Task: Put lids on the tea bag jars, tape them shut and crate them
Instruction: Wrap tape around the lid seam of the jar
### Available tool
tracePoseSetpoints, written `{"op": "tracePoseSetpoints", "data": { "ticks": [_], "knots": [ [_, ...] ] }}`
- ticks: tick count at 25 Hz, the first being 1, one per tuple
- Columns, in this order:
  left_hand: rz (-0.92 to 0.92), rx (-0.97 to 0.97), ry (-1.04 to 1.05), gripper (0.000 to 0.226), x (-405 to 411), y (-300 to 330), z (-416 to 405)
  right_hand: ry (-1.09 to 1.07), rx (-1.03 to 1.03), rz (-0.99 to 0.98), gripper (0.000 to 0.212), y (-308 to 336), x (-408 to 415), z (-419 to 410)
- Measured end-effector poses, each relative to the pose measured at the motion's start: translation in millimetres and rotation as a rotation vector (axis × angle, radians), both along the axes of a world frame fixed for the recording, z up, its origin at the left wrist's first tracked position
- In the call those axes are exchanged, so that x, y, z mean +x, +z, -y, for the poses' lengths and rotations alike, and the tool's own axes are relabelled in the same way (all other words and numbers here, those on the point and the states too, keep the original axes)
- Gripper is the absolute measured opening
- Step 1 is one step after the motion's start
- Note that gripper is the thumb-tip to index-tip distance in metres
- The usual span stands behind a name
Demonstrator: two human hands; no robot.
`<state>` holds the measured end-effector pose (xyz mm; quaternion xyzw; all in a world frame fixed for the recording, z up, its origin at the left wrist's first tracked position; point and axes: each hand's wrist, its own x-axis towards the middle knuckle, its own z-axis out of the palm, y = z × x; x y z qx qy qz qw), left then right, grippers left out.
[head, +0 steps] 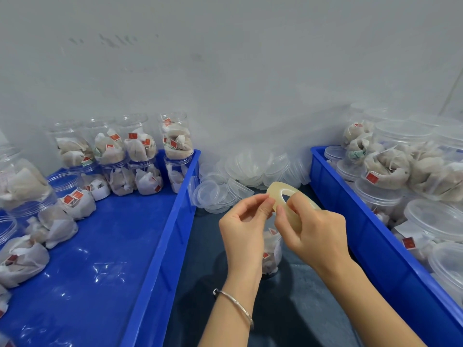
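Note:
My right hand (pixel 309 230) grips a roll of clear tape (pixel 276 190), held up over the dark table between the two crates. With thumb and fingertips, my left hand (pixel 246 221) pinches at the edge of the roll. Below both hands stands a clear jar of tea bags (pixel 271 251), mostly hidden by them; whether it has a lid I cannot tell. A heap of clear plastic lids (pixel 240 179) lies behind the hands, against the wall.
A blue crate (pixel 162 246) on the left holds open tea bag jars (pixel 140 146), stacked at its far end and lying along its left side. Another blue crate (pixel 370 236) on the right is full of lidded jars (pixel 390 169). A pale wall closes the back.

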<state>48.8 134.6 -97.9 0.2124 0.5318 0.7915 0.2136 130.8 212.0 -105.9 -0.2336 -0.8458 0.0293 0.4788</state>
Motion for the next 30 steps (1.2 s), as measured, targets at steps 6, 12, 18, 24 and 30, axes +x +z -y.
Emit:
{"op": "tracePoseSetpoints", "data": {
  "ticks": [6,12,18,24,30],
  "knots": [
    [0.063,-0.108,-0.236,0.007,-18,6,2,-0.004,0.112,0.04,0.04,-3,3,-6],
    [-0.116,-0.074,-0.131,0.004,-25,11,6,0.007,-0.001,-0.021,0.042,-5,8,-14],
    [-0.325,-0.133,0.0,0.01,-13,0,5,-0.013,0.062,0.009,0.04,-8,3,-8],
    [-0.263,-0.111,0.056,0.009,-10,-4,5,-0.017,0.139,0.008,0.039,-7,2,-7],
    [-0.215,-0.198,-0.047,0.016,-12,0,1,0.011,0.145,0.033,0.041,-7,1,-5]
  ]
}}
